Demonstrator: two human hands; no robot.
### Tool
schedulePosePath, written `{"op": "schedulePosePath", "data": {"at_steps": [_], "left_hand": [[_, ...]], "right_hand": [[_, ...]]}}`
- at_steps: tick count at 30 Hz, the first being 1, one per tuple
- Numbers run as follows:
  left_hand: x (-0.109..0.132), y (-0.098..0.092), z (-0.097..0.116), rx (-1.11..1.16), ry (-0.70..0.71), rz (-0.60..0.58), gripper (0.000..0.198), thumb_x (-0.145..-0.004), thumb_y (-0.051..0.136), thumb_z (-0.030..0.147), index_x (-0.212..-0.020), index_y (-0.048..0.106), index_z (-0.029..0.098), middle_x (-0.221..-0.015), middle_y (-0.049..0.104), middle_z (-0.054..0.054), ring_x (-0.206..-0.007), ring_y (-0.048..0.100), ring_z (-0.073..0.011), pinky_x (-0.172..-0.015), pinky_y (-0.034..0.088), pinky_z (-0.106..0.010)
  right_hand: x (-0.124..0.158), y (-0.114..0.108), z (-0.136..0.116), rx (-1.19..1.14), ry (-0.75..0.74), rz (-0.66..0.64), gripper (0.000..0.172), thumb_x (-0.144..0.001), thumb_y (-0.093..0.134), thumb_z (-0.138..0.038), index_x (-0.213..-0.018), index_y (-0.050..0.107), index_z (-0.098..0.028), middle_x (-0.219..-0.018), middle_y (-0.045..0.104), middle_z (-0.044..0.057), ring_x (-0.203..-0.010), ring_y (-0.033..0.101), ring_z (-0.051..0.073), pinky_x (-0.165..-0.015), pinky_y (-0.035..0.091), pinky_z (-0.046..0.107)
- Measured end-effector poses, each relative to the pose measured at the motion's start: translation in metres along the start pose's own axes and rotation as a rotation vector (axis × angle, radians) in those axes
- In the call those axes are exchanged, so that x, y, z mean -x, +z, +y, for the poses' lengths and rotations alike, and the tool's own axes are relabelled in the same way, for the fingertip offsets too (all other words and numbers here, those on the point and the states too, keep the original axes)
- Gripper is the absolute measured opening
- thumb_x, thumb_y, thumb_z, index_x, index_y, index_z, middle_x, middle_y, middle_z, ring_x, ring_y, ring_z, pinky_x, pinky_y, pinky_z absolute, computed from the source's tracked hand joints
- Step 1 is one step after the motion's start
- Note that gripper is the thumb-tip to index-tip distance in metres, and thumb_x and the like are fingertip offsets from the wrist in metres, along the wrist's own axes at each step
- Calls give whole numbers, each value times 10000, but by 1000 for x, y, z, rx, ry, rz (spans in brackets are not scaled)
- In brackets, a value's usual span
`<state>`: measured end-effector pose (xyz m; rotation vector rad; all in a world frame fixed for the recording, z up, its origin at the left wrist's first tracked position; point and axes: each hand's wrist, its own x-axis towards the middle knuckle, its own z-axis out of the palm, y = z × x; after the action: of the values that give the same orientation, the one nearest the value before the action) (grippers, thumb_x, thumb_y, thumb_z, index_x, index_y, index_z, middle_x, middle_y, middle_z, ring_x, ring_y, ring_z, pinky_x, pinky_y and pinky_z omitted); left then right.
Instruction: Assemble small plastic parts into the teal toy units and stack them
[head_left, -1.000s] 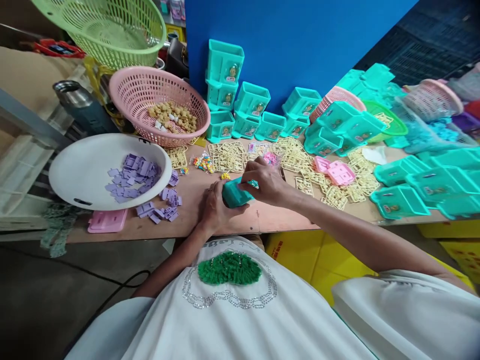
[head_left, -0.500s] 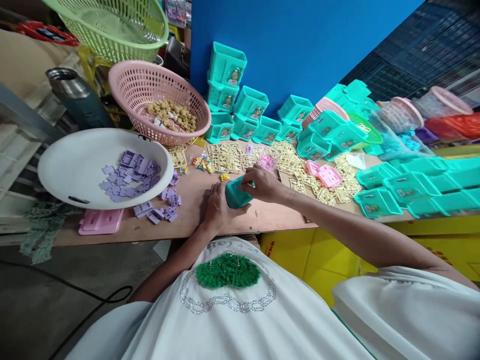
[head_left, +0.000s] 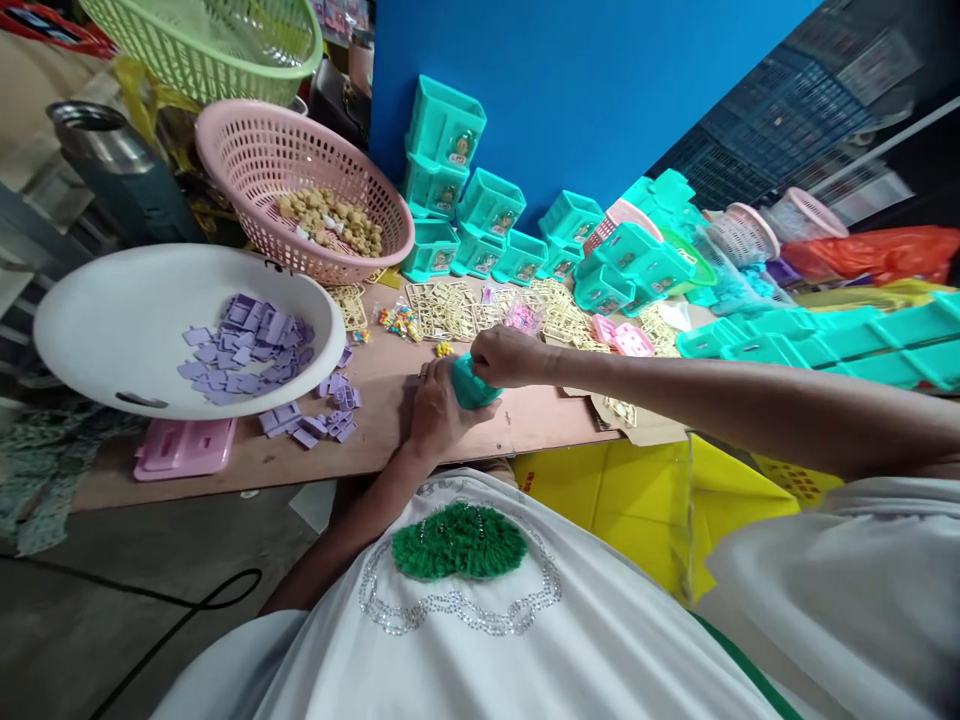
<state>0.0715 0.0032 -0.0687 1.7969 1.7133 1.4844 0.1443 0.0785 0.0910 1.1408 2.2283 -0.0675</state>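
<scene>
A turquoise plastic box (head_left: 471,384) is tilted just above the front part of the table. My left hand (head_left: 439,408) is wrapped round its left side and underside. At the box's upper right edge my right hand (head_left: 510,357) is closed like a fist, its fingertips against or just inside the box. Whatever those fingers hold is hidden. Small yellow pieces (head_left: 443,349) lie on the table just behind the box. Beyond my right hand is a small bag of pink pieces (head_left: 523,318).
Left are a white basin (head_left: 90,340) with purple parts, a pink basket (head_left: 225,140) of tan pieces, and a steel-topped flask (head_left: 124,180). Cream part frames (head_left: 442,310) cover the table's middle. Stacked turquoise boxes (head_left: 442,120) stand behind; more boxes (head_left: 817,340) sit right.
My right hand has turned and closed more over the box, and its forearm has risen and levelled. My left hand keeps its hold. The camera view has shifted somewhat.
</scene>
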Motion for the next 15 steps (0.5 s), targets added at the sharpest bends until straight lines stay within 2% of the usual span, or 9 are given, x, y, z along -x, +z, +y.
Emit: {"op": "schedulePosePath", "data": {"at_steps": [10, 12, 15], "left_hand": [[-4, -2, 1, -12, 53, -60, 658, -682, 878, 511, -1128, 534, 171, -1079, 669, -140, -1062, 656, -346, -991, 525, -484], [-4, -3, 1, -18, 48, -65, 653, -690, 872, 512, -1123, 532, 160, -1057, 665, -144, -1053, 654, -350, -975, 530, -484], [-3, -5, 0, -7, 31, -55, 674, -687, 877, 480, -1151, 508, 160, -1058, 662, -135, -1028, 652, -337, -934, 546, -464]], "right_hand": [[1, 10, -18, 51, 67, 33, 322, -893, 543, -109, -1117, 765, -46, -1091, 763, 222, -974, 709, 276, -719, 439, 296], [-2, 5, -14, 27, 83, 16, 286, -882, 562, -110, -1059, 780, -55, -1057, 776, 201, -918, 722, 258, -703, 446, 282], [-8, -6, -3, -110, 36, -161, 253, -919, 559, -168, -939, 797, -84, -875, 795, 125, -673, 710, 181, -649, 461, 255]]}}
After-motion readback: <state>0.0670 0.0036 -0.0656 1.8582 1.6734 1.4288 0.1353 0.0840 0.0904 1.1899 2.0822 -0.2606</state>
